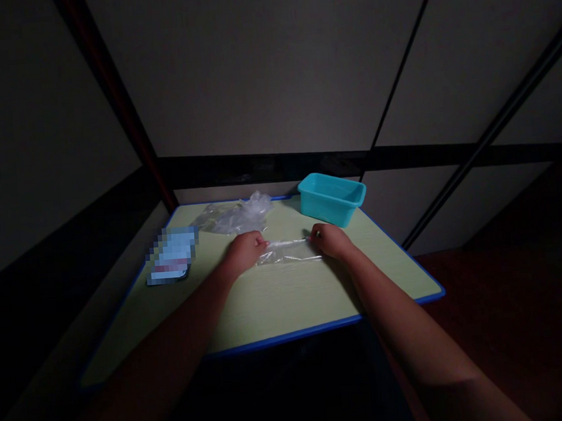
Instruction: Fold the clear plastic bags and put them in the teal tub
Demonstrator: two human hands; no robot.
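A clear plastic bag (288, 252) is stretched sideways between my two hands, just over the middle of the table. My left hand (246, 250) pinches its left end with closed fingers. At the other end, my right hand (330, 239) is closed on the bag's upper right corner. Behind my left hand lies a crumpled heap of clear plastic bags (238, 215). A turquoise plastic basin (332, 199) stands beyond my right hand, and its inside bottom is hidden from me.
The pale yellow-green table (288, 306) has a raised blue edge. A phone-like flat object (172, 255), blurred out by pixels, lies at its left side. Large light panels (261, 71) with dark strips rise right behind the table.
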